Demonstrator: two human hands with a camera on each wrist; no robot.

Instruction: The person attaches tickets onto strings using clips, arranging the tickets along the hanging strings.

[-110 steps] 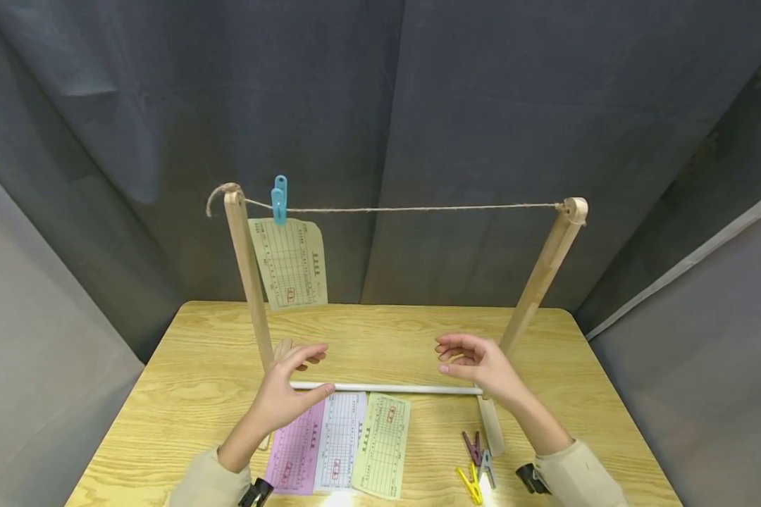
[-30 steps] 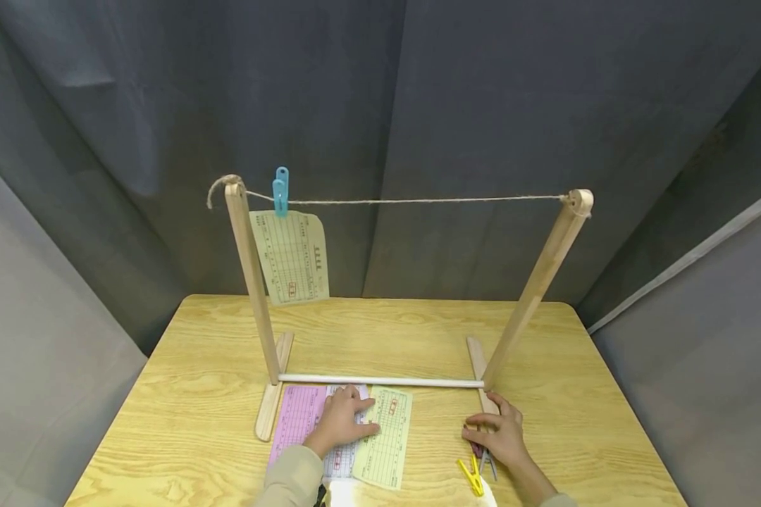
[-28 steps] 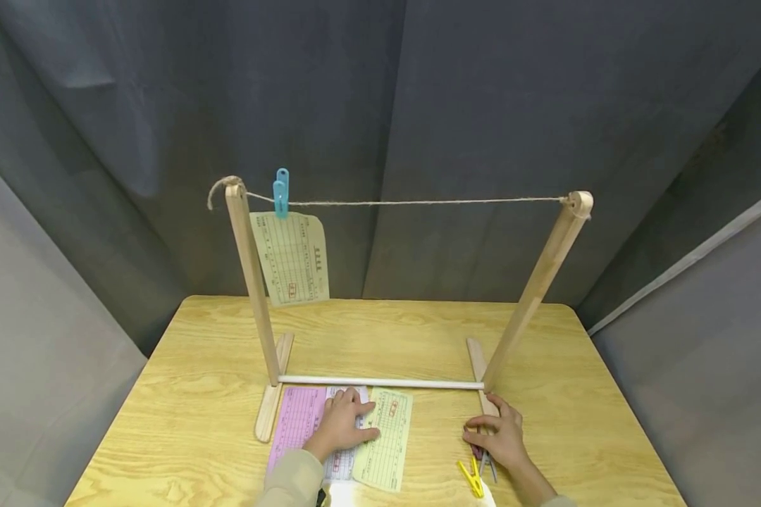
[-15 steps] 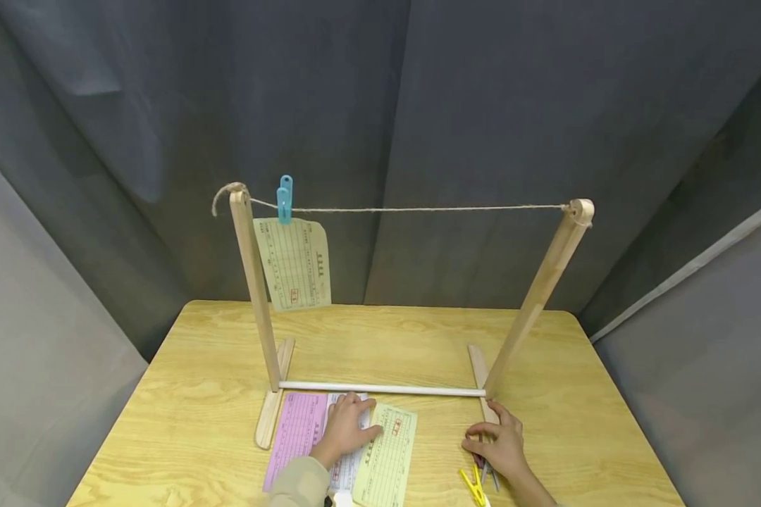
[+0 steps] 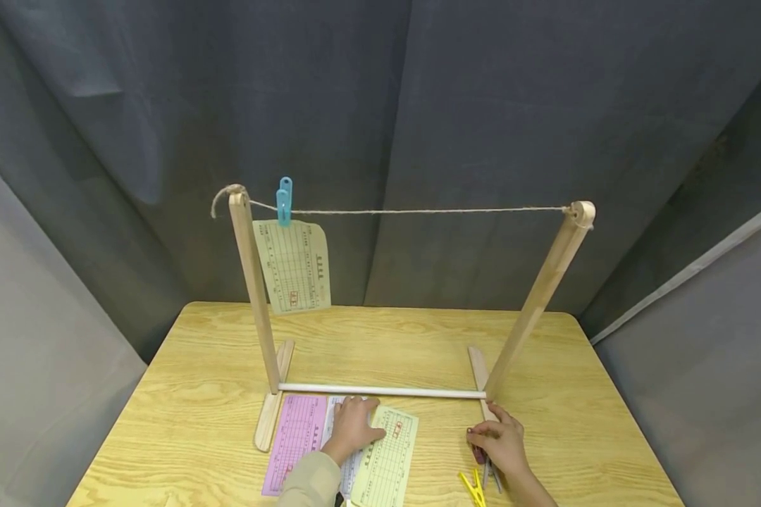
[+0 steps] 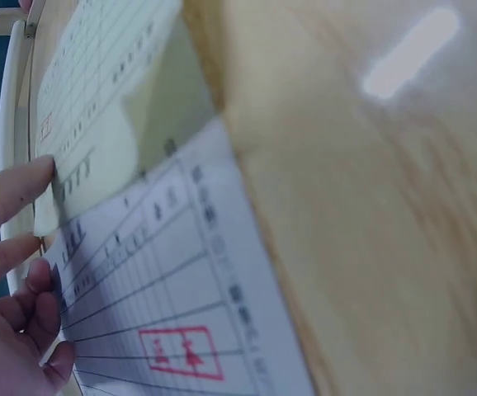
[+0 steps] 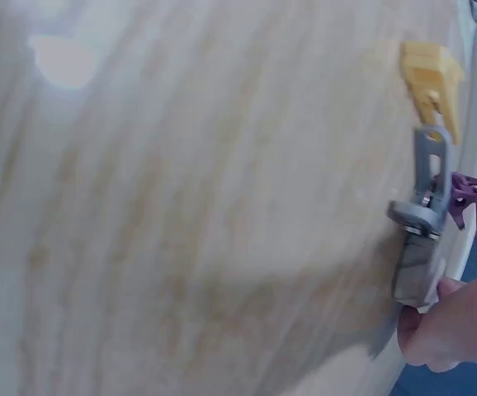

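My left hand (image 5: 353,426) rests on the paper forms, fingers over the white form (image 6: 148,289) and thumb at the edge of the pale green form (image 5: 385,458). In the left wrist view, the green form's lower corner curls up where it overlaps the white one. A pink form (image 5: 297,443) lies to their left. Beside the rack's right foot, my right hand (image 5: 502,442) pinches the purple clothespin (image 7: 468,191) between thumb and fingertips. A grey clothespin (image 7: 424,210) lies just under that hand, with a yellow clothespin (image 5: 473,487) close by.
A wooden rack with a left post (image 5: 254,296), a right post (image 5: 539,296) and a white crossbar (image 5: 380,390) stands behind the hands. Its string (image 5: 418,211) carries a green form (image 5: 294,267) hung by a blue clothespin (image 5: 284,203).
Both hands have come down from above the table, the left onto the forms, the right onto the purple clothespin. Lately the left hand has slid slightly right and the green form has shifted and tilted.
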